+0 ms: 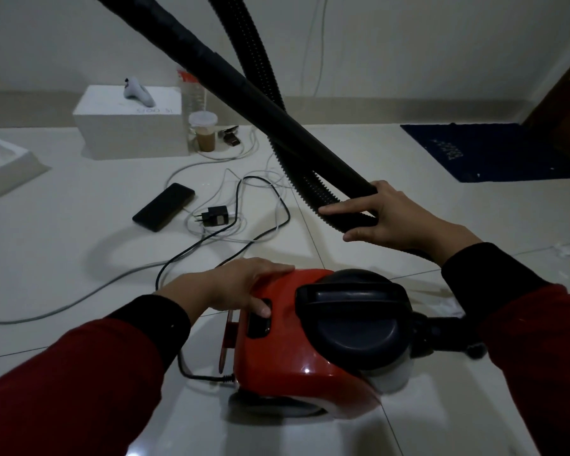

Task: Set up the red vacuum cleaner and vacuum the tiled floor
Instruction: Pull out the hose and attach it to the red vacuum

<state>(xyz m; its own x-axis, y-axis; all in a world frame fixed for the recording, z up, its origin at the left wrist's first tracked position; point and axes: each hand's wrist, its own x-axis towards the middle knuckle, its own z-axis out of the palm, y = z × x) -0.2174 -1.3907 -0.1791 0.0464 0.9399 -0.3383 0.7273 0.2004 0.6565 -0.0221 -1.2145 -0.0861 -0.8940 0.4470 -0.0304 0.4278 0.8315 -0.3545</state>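
Closest to the viewer, a red vacuum cleaner [297, 343] sits on the pale tiled floor [79, 225], its round black lid and carry handle [352, 317] facing up and a black power cord [211, 245] trailing from its rear. The left hand [241, 287] lies over the back of the red body, fingers spread fairly flat along the top edge while the thumb presses a dark button [260, 319] set into the casing. Just beyond, the right hand [392, 215] curls around two black parts at once: a smooth rigid wand [244, 90] and a ribbed flexible hose [264, 70], which cross each other and rise out of view at the top. The step in hand looks like switching the machine on, or working a cord control, with setup nearly finished. Next, the person would likely need to lower the wand so its end meets the floor. Farther off lie a dark phone [163, 206], a black charger plug [215, 216] and loose pale cables [244, 179] that could be sucked in or snagged. Against the far wall stand a white box [129, 126], a lidded cup of brown drink [203, 131], and, to the right, a dark blue mat [487, 151].
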